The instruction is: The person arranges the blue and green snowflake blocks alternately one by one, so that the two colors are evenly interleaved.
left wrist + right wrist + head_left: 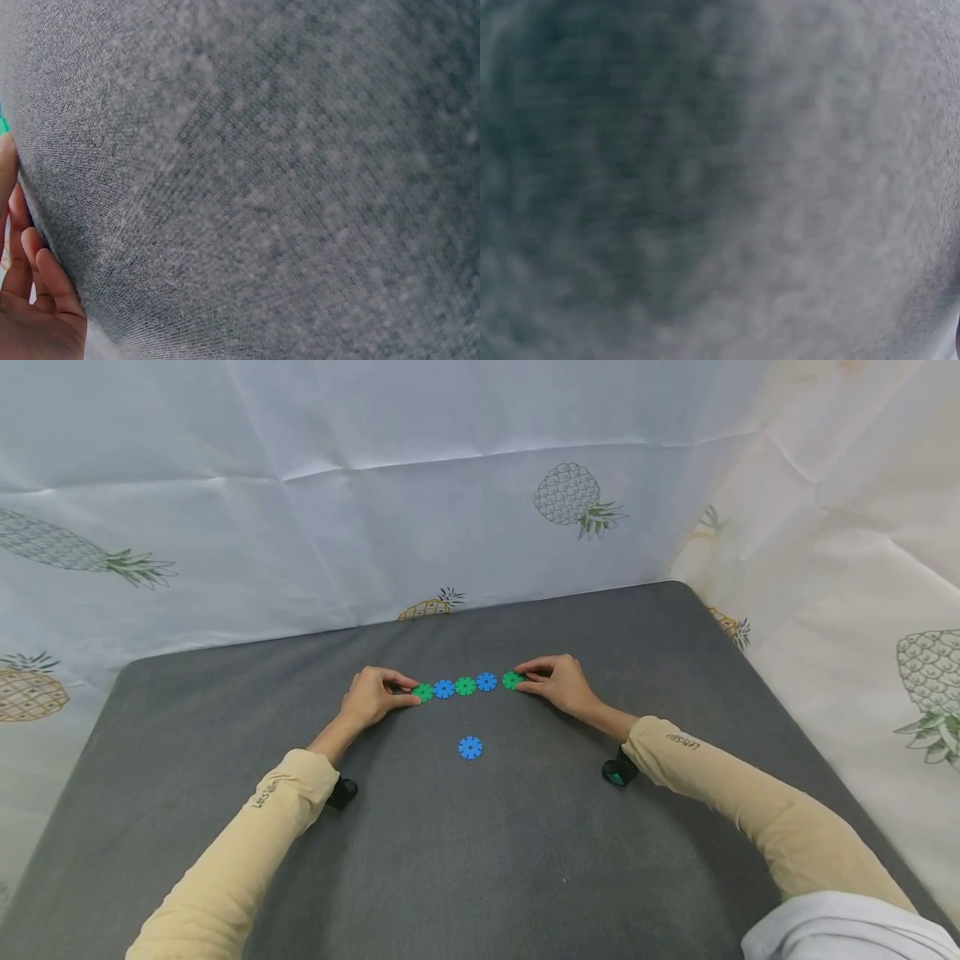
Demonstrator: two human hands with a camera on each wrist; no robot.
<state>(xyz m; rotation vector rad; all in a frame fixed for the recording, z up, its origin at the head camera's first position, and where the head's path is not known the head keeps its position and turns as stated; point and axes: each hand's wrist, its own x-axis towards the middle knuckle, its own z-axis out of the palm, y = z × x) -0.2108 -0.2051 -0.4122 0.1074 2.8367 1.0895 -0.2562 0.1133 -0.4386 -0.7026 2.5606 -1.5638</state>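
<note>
In the head view, a row of notched plastic discs runs across the table. At its left end, my left hand [369,697] pinches a green disc [423,692] between thumb and fingers. Beside that come a blue disc [444,689], a second green disc [465,686] and another blue disc [486,682], edge to edge. A small gap separates these from the green disc [512,680] at the right, which my right hand [562,683] pinches at its outer edge. Nearer to me lies a single blue disc [470,747]. The left wrist view catches only a sliver of green by the thumb.
Dark grey cloth covers the table [465,852]. Behind it and to the right hangs a white curtain [420,527] printed with pineapples. Black wrist cameras sit under both sleeves, the right one [619,768] close to the tabletop. The right wrist view shows mostly blurred cloth.
</note>
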